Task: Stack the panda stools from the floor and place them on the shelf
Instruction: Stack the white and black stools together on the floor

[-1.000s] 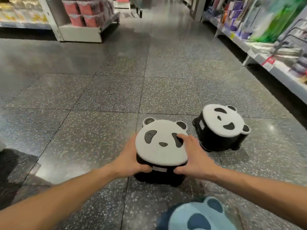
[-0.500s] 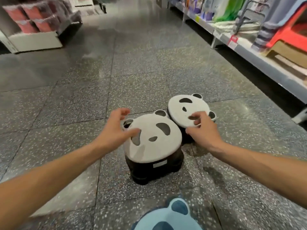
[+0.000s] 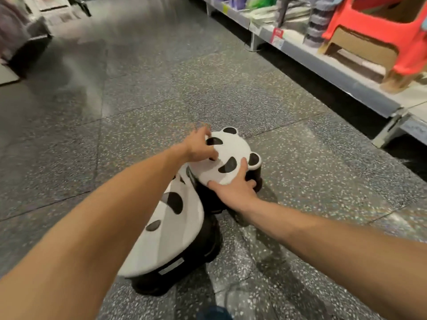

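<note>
Nearest, a black plastic stool with a white panda-face seat (image 3: pixel 171 229) stood on the speckled terrazzo floor (image 3: pixel 300 181), partly hidden by the left forearm. Just beyond and touching it, a second black-and-white panda stool (image 3: pixel 231 155) was clasped at opposite edges of its seat by the left hand (image 3: pixel 199 146) and the right hand (image 3: pixel 233 190). The moulded plastic was judged stiff, light and rather smooth, so the seat rim was thought the best hold. Farther right, a grey metal shelf (image 3: pixel 346 77) carried a red plastic stool (image 3: pixel 381 31).
</note>
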The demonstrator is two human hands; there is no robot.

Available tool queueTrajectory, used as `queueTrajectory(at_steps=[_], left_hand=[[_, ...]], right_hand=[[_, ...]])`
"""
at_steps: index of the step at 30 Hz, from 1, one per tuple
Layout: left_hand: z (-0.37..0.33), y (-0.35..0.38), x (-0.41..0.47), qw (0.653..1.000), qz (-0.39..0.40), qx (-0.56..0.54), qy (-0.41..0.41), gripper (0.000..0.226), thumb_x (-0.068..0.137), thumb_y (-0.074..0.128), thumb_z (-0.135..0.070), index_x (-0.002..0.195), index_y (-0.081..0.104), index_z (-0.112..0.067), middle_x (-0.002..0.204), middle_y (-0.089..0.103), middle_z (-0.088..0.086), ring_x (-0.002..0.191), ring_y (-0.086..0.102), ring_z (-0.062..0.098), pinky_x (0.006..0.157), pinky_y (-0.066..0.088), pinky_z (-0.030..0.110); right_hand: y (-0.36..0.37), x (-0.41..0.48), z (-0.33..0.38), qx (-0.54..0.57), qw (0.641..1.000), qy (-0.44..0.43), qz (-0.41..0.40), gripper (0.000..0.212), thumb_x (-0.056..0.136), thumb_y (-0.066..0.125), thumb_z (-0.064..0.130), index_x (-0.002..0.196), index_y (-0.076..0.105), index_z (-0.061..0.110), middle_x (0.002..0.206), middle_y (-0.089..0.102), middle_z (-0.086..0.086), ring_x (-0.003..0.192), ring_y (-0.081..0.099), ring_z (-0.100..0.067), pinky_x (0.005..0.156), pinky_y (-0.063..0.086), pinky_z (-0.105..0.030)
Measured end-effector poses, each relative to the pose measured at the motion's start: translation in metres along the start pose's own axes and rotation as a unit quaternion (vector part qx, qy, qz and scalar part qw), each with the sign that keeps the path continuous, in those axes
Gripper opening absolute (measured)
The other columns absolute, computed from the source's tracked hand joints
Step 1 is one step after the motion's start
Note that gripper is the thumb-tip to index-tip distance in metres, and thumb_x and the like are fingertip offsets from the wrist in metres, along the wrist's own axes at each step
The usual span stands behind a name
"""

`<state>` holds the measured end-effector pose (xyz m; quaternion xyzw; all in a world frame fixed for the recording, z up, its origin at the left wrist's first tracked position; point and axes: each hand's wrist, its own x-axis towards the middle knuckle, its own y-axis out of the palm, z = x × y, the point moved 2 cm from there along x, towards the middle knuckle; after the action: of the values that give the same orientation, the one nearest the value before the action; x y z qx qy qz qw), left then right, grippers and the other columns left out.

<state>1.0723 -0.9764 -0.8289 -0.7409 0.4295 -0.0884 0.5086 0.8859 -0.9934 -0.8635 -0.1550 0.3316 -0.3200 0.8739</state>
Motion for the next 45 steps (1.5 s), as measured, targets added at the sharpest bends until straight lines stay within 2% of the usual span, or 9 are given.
queueTrajectory(at_steps=[5,9,12,15,22,27,32,41,45], left_hand=[[0.018,0.005,0.007,0.996,-0.035,-0.075,-0.043,0.075,0.056,0.077,-0.042,0.117,0.044,-0.017,0.129,0.050,0.016,0.105,0.050,0.030,0.074,0.041,0.037],[0.016,0.013,-0.006,0.993,0.091,-0.078,-0.007,0.103,0.057,0.088,-0.032,0.145,0.035,-0.030,0.136,0.046,0.012,0.117,0.051,0.030,0.081,0.048,0.039],[0.006,0.013,-0.014,0.990,0.116,-0.052,0.061,0.112,0.060,0.099,-0.017,0.152,0.037,-0.036,0.142,0.047,0.011,0.118,0.055,0.031,0.085,0.054,0.038],[-0.003,0.000,-0.029,0.991,0.066,-0.026,0.116,0.119,0.056,0.105,-0.018,0.154,0.040,-0.032,0.150,0.040,0.010,0.139,0.042,0.030,0.117,0.040,0.038],[-0.036,-0.078,-0.117,0.967,-0.137,-0.032,0.211,0.120,0.056,0.103,-0.032,0.157,0.039,-0.034,0.145,0.040,0.010,0.132,0.041,0.022,0.107,0.037,0.016],[-0.013,-0.139,-0.223,0.953,-0.239,-0.019,0.187,0.119,0.057,0.099,-0.051,0.157,0.034,-0.049,0.145,0.032,-0.001,0.127,0.038,0.013,0.093,0.021,-0.004],[0.047,-0.123,-0.313,0.970,-0.223,-0.024,0.091,0.120,0.054,0.098,-0.059,0.153,0.029,-0.060,0.138,0.028,-0.014,0.127,0.039,0.011,0.107,0.035,0.020],[0.092,-0.043,-0.344,0.993,-0.109,-0.047,-0.027,0.099,0.066,0.073,-0.073,0.148,0.021,-0.057,0.132,0.030,-0.002,0.109,0.055,0.023,0.098,0.043,0.029],[0.092,-0.013,-0.333,0.995,-0.097,-0.014,-0.022,0.104,0.069,0.068,-0.067,0.157,0.016,-0.048,0.134,0.025,0.001,0.120,0.057,0.035,0.113,0.047,0.042]], right_hand=[[-0.015,0.020,-0.030,0.009,0.998,-0.050,-0.029,0.123,0.070,0.082,0.059,0.156,-0.005,0.053,0.149,0.024,-0.021,0.133,0.046,-0.046,0.109,0.038,-0.042],[-0.041,0.045,-0.030,-0.018,0.996,-0.083,-0.037,0.125,0.065,0.084,0.063,0.159,0.003,0.051,0.157,0.027,-0.024,0.142,0.041,-0.043,0.114,0.034,-0.041],[-0.062,0.051,-0.030,-0.033,0.993,-0.108,-0.028,0.130,0.064,0.092,0.058,0.162,0.008,0.046,0.155,0.029,-0.022,0.144,0.037,-0.041,0.116,0.032,-0.040],[-0.083,0.038,-0.023,-0.056,0.987,-0.152,-0.017,0.141,0.056,0.098,0.054,0.161,0.005,0.047,0.150,0.026,-0.015,0.144,0.035,-0.038,0.116,0.032,-0.041],[-0.140,-0.029,0.062,-0.133,0.938,-0.310,-0.080,0.139,0.056,0.096,0.056,0.161,0.006,0.048,0.141,0.029,-0.009,0.137,0.039,-0.031,0.105,0.028,-0.033],[-0.121,-0.100,0.131,-0.135,0.897,-0.405,-0.112,0.109,0.068,0.068,0.075,0.158,0.010,0.056,0.137,0.035,-0.004,0.120,0.038,-0.016,0.101,0.029,-0.031],[-0.053,-0.149,0.127,-0.163,0.887,-0.430,-0.036,0.094,0.076,0.064,0.075,0.155,0.016,0.058,0.126,0.037,0.001,0.109,0.047,-0.018,0.094,0.036,-0.031],[0.004,-0.143,0.092,-0.315,0.870,-0.375,0.062,0.091,0.064,0.048,0.089,0.146,0.025,0.056,0.126,0.043,-0.004,0.118,0.061,-0.033,0.104,0.050,-0.048],[0.018,-0.121,0.072,-0.330,0.872,-0.356,0.065,0.097,0.066,0.045,0.090,0.152,0.022,0.051,0.138,0.040,-0.006,0.122,0.059,-0.035,0.102,0.049,-0.043]])
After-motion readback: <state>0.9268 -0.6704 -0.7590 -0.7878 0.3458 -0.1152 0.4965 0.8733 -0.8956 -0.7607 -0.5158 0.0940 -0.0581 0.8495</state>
